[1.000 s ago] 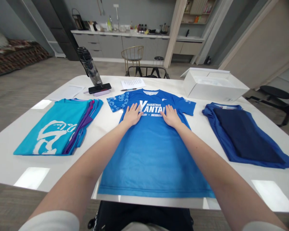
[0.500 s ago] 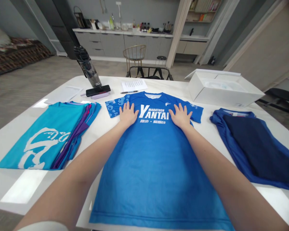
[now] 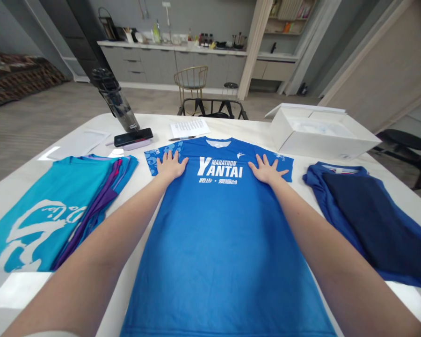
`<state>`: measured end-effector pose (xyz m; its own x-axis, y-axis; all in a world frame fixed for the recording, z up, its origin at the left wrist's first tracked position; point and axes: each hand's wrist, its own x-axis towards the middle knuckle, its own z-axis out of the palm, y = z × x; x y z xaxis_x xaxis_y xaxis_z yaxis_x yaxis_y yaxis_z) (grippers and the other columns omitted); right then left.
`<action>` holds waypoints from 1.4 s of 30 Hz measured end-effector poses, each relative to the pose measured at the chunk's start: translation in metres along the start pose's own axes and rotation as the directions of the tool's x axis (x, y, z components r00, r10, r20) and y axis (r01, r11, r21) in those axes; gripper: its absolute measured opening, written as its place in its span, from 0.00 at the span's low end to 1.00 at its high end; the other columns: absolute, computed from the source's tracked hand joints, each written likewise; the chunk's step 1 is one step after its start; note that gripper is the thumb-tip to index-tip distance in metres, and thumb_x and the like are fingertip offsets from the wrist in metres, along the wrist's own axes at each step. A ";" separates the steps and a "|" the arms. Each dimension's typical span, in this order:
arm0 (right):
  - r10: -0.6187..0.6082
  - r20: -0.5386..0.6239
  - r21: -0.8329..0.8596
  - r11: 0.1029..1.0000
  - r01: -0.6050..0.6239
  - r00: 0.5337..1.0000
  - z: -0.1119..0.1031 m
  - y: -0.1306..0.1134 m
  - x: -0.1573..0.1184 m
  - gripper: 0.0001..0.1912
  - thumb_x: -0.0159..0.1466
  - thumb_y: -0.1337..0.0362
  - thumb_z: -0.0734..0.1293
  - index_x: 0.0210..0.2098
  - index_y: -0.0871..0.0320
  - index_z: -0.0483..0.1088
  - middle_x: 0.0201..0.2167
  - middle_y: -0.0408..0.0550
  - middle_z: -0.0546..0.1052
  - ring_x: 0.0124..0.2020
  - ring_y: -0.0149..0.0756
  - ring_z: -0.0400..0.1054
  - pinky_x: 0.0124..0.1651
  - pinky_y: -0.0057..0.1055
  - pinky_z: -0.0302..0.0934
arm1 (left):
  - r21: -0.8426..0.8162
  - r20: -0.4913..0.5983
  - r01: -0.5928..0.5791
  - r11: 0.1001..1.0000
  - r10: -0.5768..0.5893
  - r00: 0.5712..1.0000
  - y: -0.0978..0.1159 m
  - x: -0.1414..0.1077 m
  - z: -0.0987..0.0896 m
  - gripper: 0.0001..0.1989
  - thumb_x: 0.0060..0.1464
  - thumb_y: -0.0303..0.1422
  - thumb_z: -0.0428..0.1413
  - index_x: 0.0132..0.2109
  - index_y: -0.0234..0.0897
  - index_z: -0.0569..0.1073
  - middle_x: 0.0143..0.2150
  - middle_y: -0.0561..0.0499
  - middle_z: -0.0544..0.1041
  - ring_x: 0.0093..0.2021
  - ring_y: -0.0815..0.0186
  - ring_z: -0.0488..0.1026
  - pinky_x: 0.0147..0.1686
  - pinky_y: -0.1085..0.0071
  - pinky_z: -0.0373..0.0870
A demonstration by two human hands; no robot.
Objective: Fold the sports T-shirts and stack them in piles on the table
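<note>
A blue T-shirt (image 3: 221, 243) with white "Marathon Yantai" lettering lies spread flat, its collar toward the far side of the table. My left hand (image 3: 171, 166) rests palm down by the left sleeve, fingers spread. On the other side of the lettering, my right hand (image 3: 267, 170) presses flat near the right sleeve, its fingers apart too. Neither hand grips the fabric. Folded turquoise and purple shirts (image 3: 52, 206) are stacked at the left. At the right lies a dark navy folded garment (image 3: 375, 215) on top of a blue one (image 3: 314, 180).
The white table (image 3: 231, 124) also bears an open white box (image 3: 312, 140), a paper sheet (image 3: 190, 127), a pen (image 3: 181, 138), a black phone (image 3: 133, 137) and an upright handheld vacuum (image 3: 117, 103). Chairs stand beyond the far edge.
Both hands have slid outward a little over the shirt toward the sleeves, still spread. The view has shifted slightly, and the shirt's bottom hem now lies at the lower picture edge.
</note>
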<state>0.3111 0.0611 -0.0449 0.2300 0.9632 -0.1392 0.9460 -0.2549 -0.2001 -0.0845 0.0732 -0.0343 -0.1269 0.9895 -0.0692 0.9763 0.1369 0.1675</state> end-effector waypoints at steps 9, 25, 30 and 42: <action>-0.031 -0.138 -0.046 0.999 0.025 0.990 0.007 -0.003 -0.015 0.45 0.69 0.31 0.45 0.77 0.45 0.49 0.78 0.50 0.46 0.75 0.74 0.35 0.63 0.85 0.25 | 0.033 -0.149 -0.407 0.913 0.407 0.901 0.065 -0.050 0.023 0.36 0.69 0.53 0.37 0.77 0.43 0.52 0.80 0.47 0.46 0.79 0.52 0.41 0.75 0.44 0.34; -0.379 -0.170 -0.118 0.924 0.363 0.910 0.014 -0.061 -0.089 0.35 0.76 0.44 0.45 0.76 0.50 0.53 0.77 0.50 0.50 0.77 0.53 0.42 0.73 0.68 0.37 | -0.033 -0.022 -0.405 0.914 0.404 0.914 0.066 -0.063 0.032 0.38 0.68 0.57 0.33 0.77 0.48 0.51 0.80 0.48 0.47 0.79 0.49 0.43 0.74 0.40 0.38; -0.261 -0.024 -0.092 0.962 0.258 0.965 0.023 -0.057 -0.105 0.38 0.73 0.36 0.44 0.77 0.41 0.48 0.79 0.44 0.46 0.78 0.57 0.36 0.71 0.74 0.30 | -0.013 -0.002 -0.414 0.910 0.414 0.910 0.061 -0.075 0.031 0.38 0.68 0.59 0.33 0.77 0.49 0.54 0.79 0.50 0.48 0.79 0.52 0.44 0.75 0.44 0.38; -0.241 0.002 -0.099 0.966 0.240 0.971 0.019 -0.059 -0.109 0.39 0.72 0.36 0.43 0.77 0.40 0.46 0.79 0.43 0.44 0.78 0.57 0.33 0.69 0.76 0.28 | -0.021 0.036 -0.414 0.910 0.414 0.909 0.062 -0.082 0.023 0.36 0.69 0.56 0.35 0.77 0.48 0.54 0.79 0.49 0.48 0.79 0.53 0.43 0.75 0.44 0.37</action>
<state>0.2261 -0.0310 -0.0367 -0.0050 0.9960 -0.0890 0.9915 -0.0067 -0.1302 -0.0095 -0.0005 -0.0405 0.2956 0.9549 -0.0292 0.9373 -0.2839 0.2022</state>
